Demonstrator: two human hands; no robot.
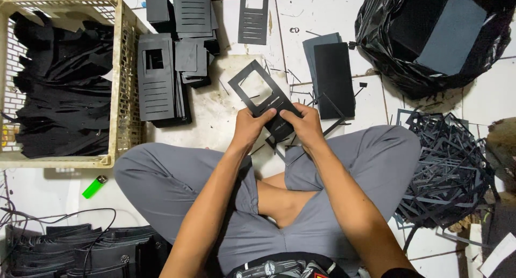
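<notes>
Pinching a black die-cut sheet (262, 98) with both hands: left hand (248, 128) fingers (267, 114) clamp its lower left edge, right hand (306, 125) fingers (288, 115) clamp the lower right, thumbs on top. We hold the sheet tilted above the floor (333, 15), just ahead of our crossed legs (177, 184).

Progress, as we read it: the big window in this sheet is already open, and thin strips hang off near the fingers, so we judge the waste is partly stripped. Finished-looking slotted panels (156, 84) sit stacked on the floor to the left, more beyond them. A smaller stack of plain dark sheets (333, 76) lies right of the hands, probably uncut stock still to go; count can't be told.

Around us:
- cream plastic crate (122, 90) far left, full of black offcuts
- tangle of black scrap frames (446, 170) heaped at right, touching our right knee
- black plastic bag (387, 58) top right with grey and black sheets inside
- green lighter (94, 186) on the floor by the left knee
- more black stacks and a cable (54, 216) bottom left

Nothing sits between hands and the panel stack; loose slivers litter the floor under the sheet.
</notes>
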